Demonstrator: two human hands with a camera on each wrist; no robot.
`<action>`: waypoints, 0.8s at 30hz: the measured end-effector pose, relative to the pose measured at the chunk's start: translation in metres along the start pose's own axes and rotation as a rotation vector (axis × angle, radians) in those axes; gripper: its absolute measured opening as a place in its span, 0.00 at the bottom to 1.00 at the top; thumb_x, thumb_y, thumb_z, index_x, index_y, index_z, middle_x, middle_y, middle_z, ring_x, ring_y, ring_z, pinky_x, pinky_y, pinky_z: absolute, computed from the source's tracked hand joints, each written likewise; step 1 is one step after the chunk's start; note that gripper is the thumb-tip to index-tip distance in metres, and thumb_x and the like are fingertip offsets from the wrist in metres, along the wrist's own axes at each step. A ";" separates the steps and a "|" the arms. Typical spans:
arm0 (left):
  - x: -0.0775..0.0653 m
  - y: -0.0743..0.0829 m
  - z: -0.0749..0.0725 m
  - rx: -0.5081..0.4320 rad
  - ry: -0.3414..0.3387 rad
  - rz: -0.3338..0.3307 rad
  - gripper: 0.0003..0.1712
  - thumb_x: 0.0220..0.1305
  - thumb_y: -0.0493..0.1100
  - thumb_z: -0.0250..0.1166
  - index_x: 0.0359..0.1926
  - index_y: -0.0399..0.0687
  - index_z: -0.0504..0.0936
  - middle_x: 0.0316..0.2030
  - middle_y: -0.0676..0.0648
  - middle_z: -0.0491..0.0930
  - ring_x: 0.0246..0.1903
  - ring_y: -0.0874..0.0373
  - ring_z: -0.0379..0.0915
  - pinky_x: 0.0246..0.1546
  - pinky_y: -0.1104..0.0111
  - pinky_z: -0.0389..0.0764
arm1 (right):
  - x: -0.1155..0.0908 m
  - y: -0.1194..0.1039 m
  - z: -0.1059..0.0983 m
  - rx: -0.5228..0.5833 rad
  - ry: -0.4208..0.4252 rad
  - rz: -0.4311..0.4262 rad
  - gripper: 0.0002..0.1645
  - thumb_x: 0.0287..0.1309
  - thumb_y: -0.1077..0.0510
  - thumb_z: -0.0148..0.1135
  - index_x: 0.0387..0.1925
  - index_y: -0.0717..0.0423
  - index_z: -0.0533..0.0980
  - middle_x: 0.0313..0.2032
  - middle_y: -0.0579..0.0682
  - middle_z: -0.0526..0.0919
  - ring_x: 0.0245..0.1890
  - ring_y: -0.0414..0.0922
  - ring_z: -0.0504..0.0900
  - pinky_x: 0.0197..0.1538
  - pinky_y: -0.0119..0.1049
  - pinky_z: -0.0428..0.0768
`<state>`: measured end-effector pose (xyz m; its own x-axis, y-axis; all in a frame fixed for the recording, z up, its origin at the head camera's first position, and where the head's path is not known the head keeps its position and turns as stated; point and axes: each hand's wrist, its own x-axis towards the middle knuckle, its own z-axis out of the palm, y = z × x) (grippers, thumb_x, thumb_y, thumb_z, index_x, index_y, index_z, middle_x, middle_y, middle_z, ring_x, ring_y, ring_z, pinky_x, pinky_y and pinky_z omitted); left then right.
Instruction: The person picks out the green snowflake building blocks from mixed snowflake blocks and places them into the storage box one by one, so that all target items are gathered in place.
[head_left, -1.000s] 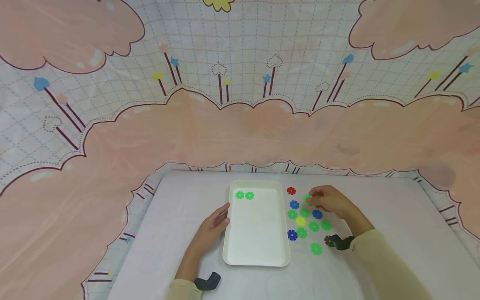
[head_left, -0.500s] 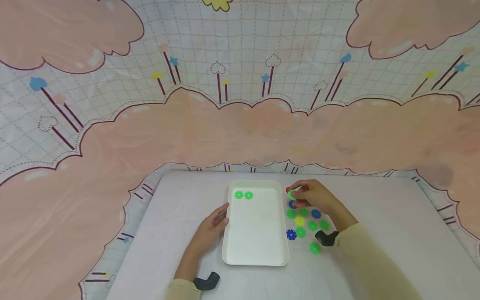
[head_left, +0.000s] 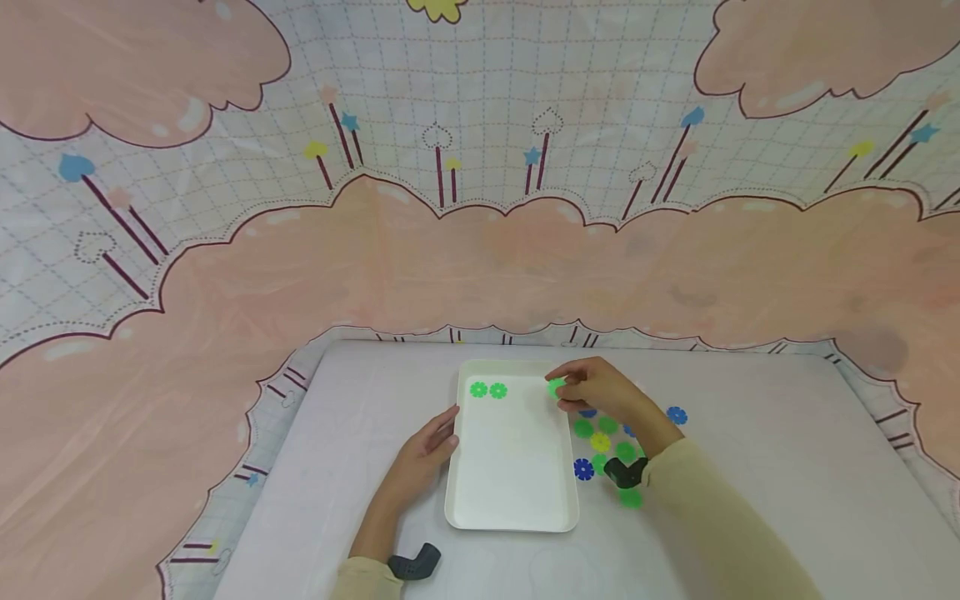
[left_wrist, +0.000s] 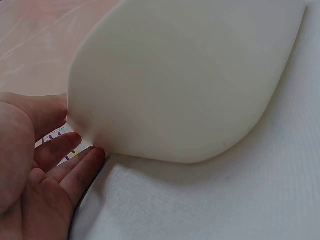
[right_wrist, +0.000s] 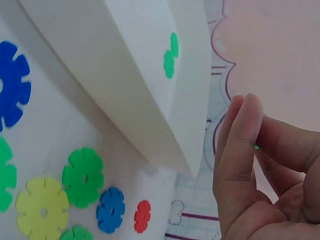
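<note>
My right hand [head_left: 600, 392] pinches a green snowflake disc [head_left: 555, 387] above the right rim of the white tray [head_left: 513, 525]. In the right wrist view only a sliver of that disc shows between thumb and fingers. Two green discs [head_left: 488, 390] lie side by side at the tray's far left corner. My left hand [head_left: 422, 454] holds the tray's left edge. The left wrist view shows fingers [left_wrist: 90, 167] against the tray's outer wall, while the thumb tip is hidden behind the rim.
Right of the tray lie several loose discs, among them a yellow disc [head_left: 600, 442], a dark blue disc [head_left: 583, 469] and a red disc [right_wrist: 142, 216]. Another blue disc [head_left: 677, 415] lies farther right. My right forearm covers part of the group.
My right hand has carried the green disc leftward from the loose discs to the tray's right rim. A blue disc at the right has come into sight. My left hand has stayed put.
</note>
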<state>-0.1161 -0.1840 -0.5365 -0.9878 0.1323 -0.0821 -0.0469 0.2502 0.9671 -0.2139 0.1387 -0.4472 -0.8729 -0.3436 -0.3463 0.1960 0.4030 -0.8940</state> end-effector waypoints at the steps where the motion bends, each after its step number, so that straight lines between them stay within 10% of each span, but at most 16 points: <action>1: 0.000 0.000 0.000 0.002 -0.001 0.004 0.30 0.75 0.45 0.62 0.75 0.58 0.68 0.75 0.48 0.66 0.74 0.46 0.64 0.71 0.53 0.72 | 0.001 -0.001 0.002 -0.003 0.000 0.006 0.23 0.65 0.64 0.66 0.61 0.63 0.78 0.36 0.54 0.77 0.36 0.47 0.89 0.48 0.43 0.90; 24: 0.001 0.001 0.002 -0.023 0.004 -0.004 0.30 0.74 0.44 0.62 0.74 0.58 0.69 0.75 0.49 0.67 0.74 0.47 0.64 0.72 0.54 0.71 | 0.030 -0.014 0.058 0.179 -0.001 0.056 0.19 0.63 0.70 0.65 0.56 0.67 0.78 0.35 0.54 0.78 0.32 0.44 0.85 0.47 0.39 0.90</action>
<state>-0.1172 -0.1818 -0.5361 -0.9882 0.1273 -0.0850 -0.0542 0.2283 0.9721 -0.2169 0.0738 -0.4614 -0.8581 -0.3253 -0.3972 0.3208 0.2644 -0.9095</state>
